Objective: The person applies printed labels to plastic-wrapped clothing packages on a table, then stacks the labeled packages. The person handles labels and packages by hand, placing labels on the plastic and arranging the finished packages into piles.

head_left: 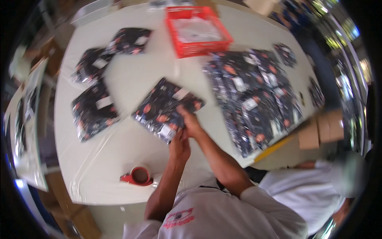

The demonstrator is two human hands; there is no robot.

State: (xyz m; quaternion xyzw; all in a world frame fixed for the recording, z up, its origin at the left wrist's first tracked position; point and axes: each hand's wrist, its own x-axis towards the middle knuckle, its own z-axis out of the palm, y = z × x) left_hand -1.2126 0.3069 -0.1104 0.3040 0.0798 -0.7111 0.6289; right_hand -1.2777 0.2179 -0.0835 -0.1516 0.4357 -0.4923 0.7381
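A dark garment with pink patches, folded in a clear bag with pale labels [155, 103], is held between my two hands at the middle of the white table. My left hand [179, 141] grips its near corner. My right hand [189, 123] grips its right portion, fingers over the upper face, just above and right of my left hand. Similar bagged garments [93, 115] lie at the left, and several more are laid close together [254, 103] at the right. A red tape dispenser with a brown roll [135, 177] sits near the front edge, below and left of my hands.
A red crate [197, 49] with pale contents stands at the back of the table [87, 171]. A co-worker in a white shirt [298, 195] is close at my right. Cardboard boxes [326, 127] are beyond the right edge. Another surface with packages [36, 159] stands at the left.
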